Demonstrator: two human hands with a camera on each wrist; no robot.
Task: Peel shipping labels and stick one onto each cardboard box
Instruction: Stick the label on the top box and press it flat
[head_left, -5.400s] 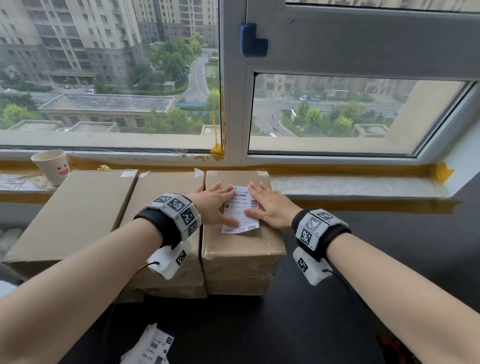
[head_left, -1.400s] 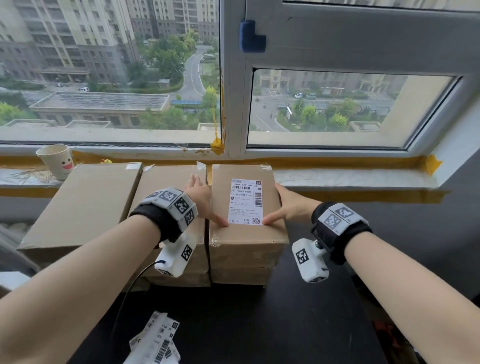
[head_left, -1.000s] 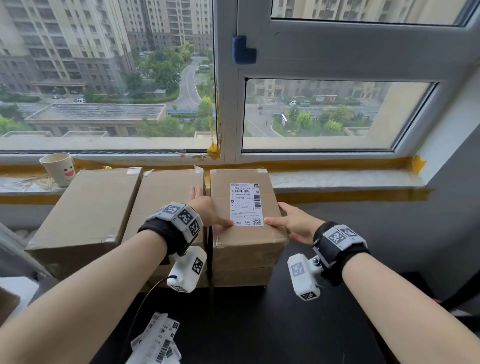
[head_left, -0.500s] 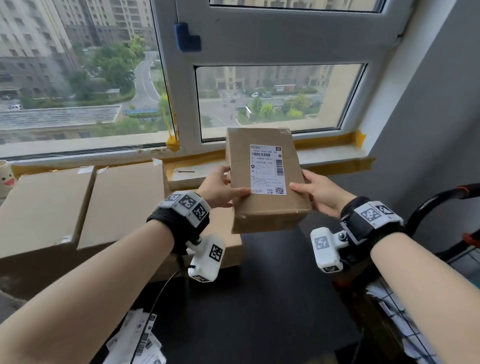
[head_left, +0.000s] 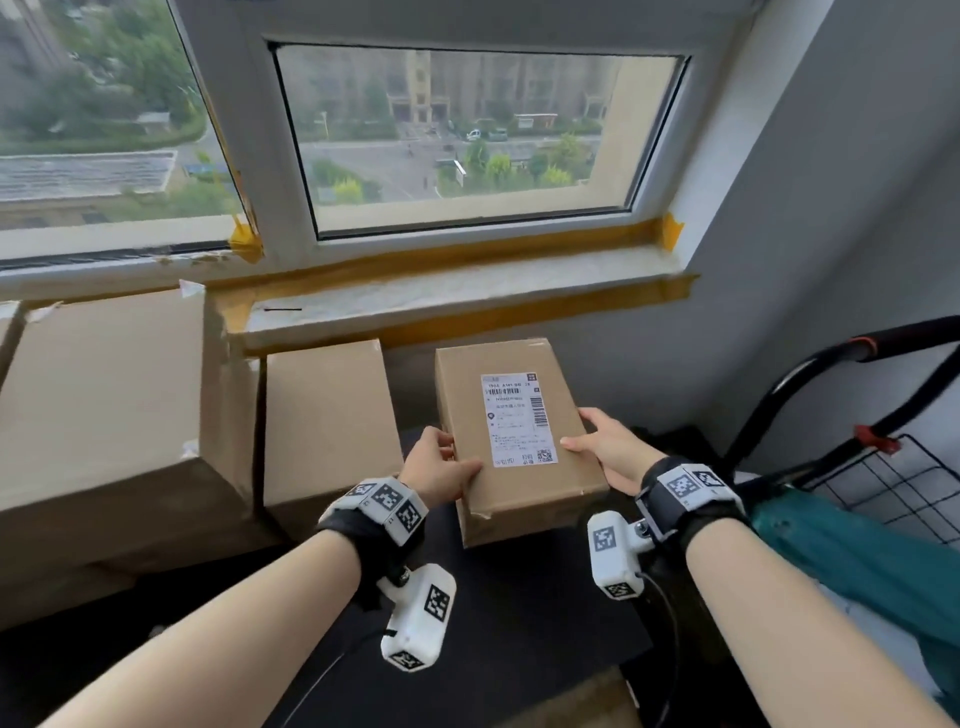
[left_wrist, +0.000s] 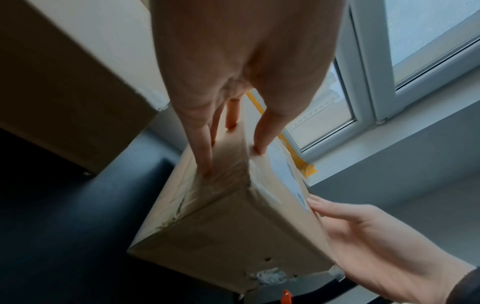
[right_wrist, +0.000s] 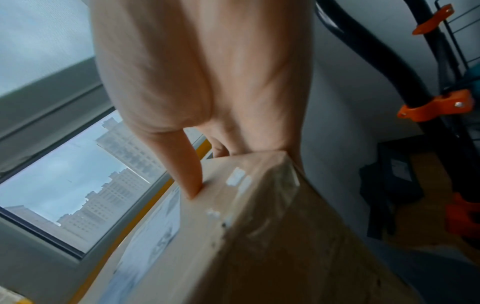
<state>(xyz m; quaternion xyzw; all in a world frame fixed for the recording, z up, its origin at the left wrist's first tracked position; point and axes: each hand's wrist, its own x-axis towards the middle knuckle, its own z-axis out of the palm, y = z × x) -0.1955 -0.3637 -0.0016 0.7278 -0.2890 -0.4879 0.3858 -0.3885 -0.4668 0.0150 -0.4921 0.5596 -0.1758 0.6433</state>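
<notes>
A small cardboard box (head_left: 511, 441) with a white shipping label (head_left: 517, 418) on its top is held in the air between both hands, to the right of the other boxes. My left hand (head_left: 441, 467) grips its left side, thumb on top and fingers on the side face. My right hand (head_left: 605, 447) grips the right side, thumb on the top edge. The left wrist view shows the box (left_wrist: 233, 216) from below with left fingers (left_wrist: 202, 156) on its side. The right wrist view shows the right thumb (right_wrist: 191, 176) pressing the box top (right_wrist: 233, 236).
An unlabelled box (head_left: 324, 421) stands on the black table (head_left: 498, 623), with a larger box (head_left: 104, 415) to its left. The window sill (head_left: 457, 296) runs behind. A black wire cart (head_left: 883, 467) with a teal item (head_left: 852, 551) stands at the right.
Both hands lifted the labelled box off the box beneath it and carried it to the right and lower. The head view swung right, so the cart came into sight.
</notes>
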